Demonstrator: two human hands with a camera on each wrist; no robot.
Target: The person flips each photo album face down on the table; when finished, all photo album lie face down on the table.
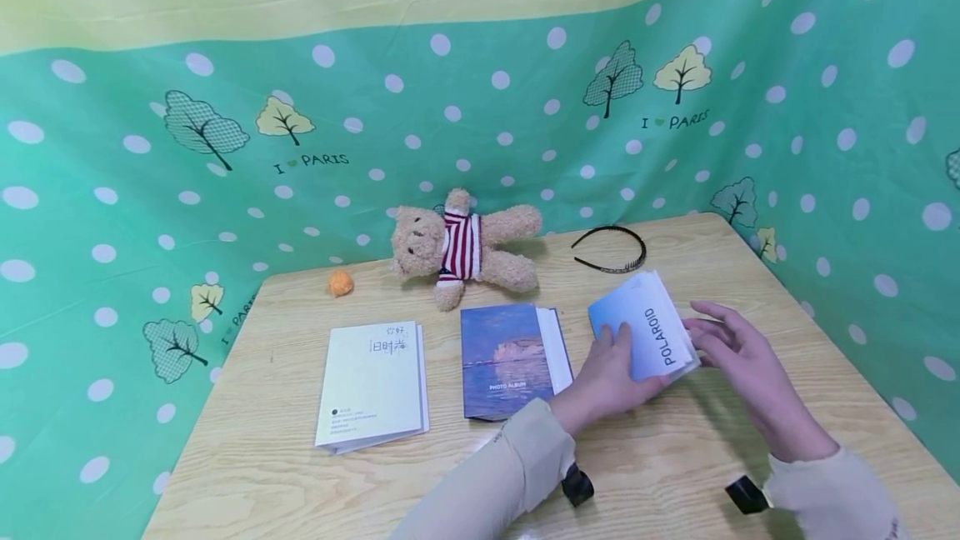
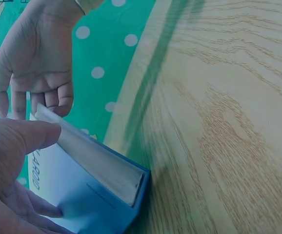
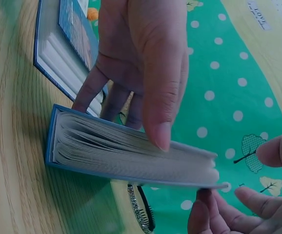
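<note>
A small blue-and-white photo album (image 1: 633, 319) marked POLAROID is tilted up at the right of the table. My left hand (image 1: 600, 382) holds it, fingers spread over the cover and thumb at the lower page edge. In the right wrist view that thumb lies along the page block (image 3: 102, 146). My right hand (image 1: 750, 365) is at the album's right edge. Its fingertips (image 3: 209, 209) touch the underside of the back cover, while its thumb stands apart from the album.
A blue album (image 1: 498, 361) with a seascape cover lies left of my left hand, and a white album (image 1: 371, 382) farther left. Behind them are a teddy bear (image 1: 465, 248), an orange ball (image 1: 341, 282) and a black headband (image 1: 643, 252). A polka-dot curtain (image 1: 405, 132) encloses the table.
</note>
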